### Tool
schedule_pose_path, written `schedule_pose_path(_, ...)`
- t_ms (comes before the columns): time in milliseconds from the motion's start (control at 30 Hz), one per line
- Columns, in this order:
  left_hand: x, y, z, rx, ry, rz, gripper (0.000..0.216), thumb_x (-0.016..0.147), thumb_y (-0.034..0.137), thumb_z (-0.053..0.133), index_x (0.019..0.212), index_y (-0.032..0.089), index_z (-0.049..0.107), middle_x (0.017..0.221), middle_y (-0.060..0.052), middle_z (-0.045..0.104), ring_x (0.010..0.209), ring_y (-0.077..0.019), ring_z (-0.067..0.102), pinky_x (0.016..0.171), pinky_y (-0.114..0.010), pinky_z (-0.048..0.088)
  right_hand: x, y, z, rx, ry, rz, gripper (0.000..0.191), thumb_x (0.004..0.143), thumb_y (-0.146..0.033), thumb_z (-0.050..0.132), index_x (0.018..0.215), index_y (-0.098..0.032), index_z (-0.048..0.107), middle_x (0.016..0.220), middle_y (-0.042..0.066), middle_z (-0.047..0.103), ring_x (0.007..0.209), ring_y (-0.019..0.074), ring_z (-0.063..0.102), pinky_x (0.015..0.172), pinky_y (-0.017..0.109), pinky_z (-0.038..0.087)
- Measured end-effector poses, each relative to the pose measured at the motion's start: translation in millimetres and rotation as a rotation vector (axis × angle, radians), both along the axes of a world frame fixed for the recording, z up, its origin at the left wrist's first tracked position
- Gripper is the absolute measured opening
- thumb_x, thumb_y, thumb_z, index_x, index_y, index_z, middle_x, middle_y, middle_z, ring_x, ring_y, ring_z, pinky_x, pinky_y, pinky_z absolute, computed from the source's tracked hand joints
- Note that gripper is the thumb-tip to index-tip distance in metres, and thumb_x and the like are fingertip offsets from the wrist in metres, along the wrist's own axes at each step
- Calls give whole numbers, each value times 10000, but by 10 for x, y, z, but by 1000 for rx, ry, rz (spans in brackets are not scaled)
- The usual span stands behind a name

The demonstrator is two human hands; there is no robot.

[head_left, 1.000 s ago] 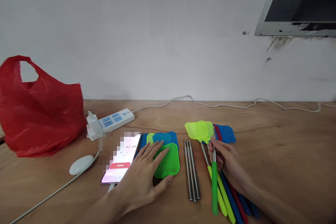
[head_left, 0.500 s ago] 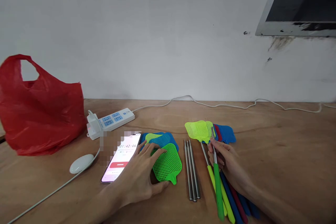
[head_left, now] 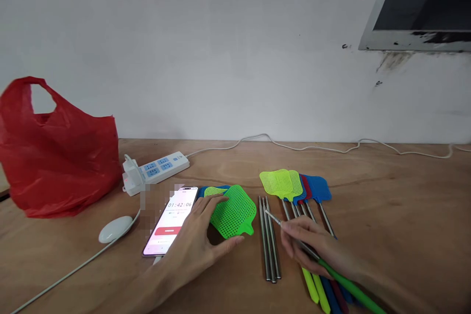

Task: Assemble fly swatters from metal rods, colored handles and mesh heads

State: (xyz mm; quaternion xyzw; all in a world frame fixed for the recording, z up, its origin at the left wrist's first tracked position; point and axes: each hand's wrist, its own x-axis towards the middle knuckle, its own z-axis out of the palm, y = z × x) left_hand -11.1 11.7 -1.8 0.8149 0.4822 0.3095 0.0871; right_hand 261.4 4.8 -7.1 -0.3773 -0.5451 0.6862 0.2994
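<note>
Right fingers [head_left: 294,229] pinch the stick [head_left: 336,274], prob keeping its tip [head_left: 271,216] free by the rods [head_left: 270,243]; left fingers [head_left: 213,205], half-spread, touch mesh [head_left: 235,211].

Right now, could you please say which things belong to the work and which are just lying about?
Likely belonging:
green-handled rod in right hand
green swatter head at left hand
heads beneath
metal rods
complete swatters

Likely lying about:
red bag
phone
power strip
white oval object
</note>
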Motion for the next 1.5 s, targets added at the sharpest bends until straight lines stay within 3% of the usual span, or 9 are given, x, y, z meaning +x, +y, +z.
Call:
schedule_pose_path(100, 10, 3, -8, 6, -20, 10, 590, 811, 524, 718, 1288, 275, 478, 1277, -99, 591, 1181, -346, 567, 965, -546, 496, -12, -58, 81, 9, -77, 137, 468, 917, -584, 510, 747, -168, 642, 323, -116, 376, 240, 42, 204, 291, 188, 121)
schedule_pose_path(400, 38, -24, 5, -66, 4, -13, 580, 832, 547, 696, 1280, 260, 465, 1319, -108, 545, 1197, -343, 541, 969, -537, 483, -28, -90, 154, 26, -163, 244, 445, 932, -543, 520, 825, -149, 698, 339, -109, 422, 249, 36, 263, 329, 173, 206)
schedule_pose_path(800, 22, -26, 12, -23, -41, -39, 613, 807, 510, 727, 1305, 288, 445, 1353, -103, 534, 1215, -347, 538, 966, -534, 496, -57, -71, 132, 31, -175, 173, 464, 901, -579, 549, 823, -151, 711, 337, -110, 409, 248, 36, 258, 314, 181, 157)
schedule_pose_path(1000, -23, 37, -37, -24, -235, 27, 466, 956, 402, 556, 1385, 309, 402, 1319, -78, 575, 1180, -276, 578, 967, -481, 507, -41, -40, 85, 61, -180, 75, 460, 892, -593, 542, 809, -161, 677, 318, -121, 378, 241, 45, 230, 299, 188, 127)
schedule_pose_path(1267, -47, 76, -115, -241, -500, -32, 458, 948, 385, 578, 1391, 301, 498, 1396, -35, 561, 1323, -245, 506, 1092, -430, 452, -45, -35, 80, 81, -180, 86, 452, 903, -574, 538, 810, -158, 688, 315, -115, 391, 240, 44, 235, 313, 190, 142)
schedule_pose_path(1500, -21, 52, -109, -284, -521, -73, 502, 950, 389, 583, 1427, 290, 465, 1451, -43, 541, 1339, -270, 494, 1096, -437, 442, -41, -28, 54, 106, -197, 104, 474, 909, -579, 528, 827, -144, 697, 320, -105, 408, 243, 43, 256, 317, 182, 162)
